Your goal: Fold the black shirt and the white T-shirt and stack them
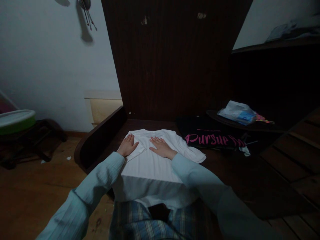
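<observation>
A white T-shirt (pixel 152 163) lies spread on the dark wooden surface (pixel 107 146), its neckline at the far side and its lower part hanging over the front edge. My left hand (pixel 127 145) rests flat on its upper left, where the sleeve is folded inward over the body. On the upper middle of the shirt my right hand (pixel 162 147) lies palm down, fingers stretched out. The right sleeve sticks out to the side, beyond my right hand. Neither hand grips the cloth.
Right of the shirt lies black fabric with pink lettering (pixel 212 139). Behind it, a plastic packet (pixel 237 112) sits on a dark ledge. A tall dark panel (pixel 175 66) rises at the back. A raised side rail (pixel 100 133) borders the left. A green tub (pixel 17 121) stands farther left.
</observation>
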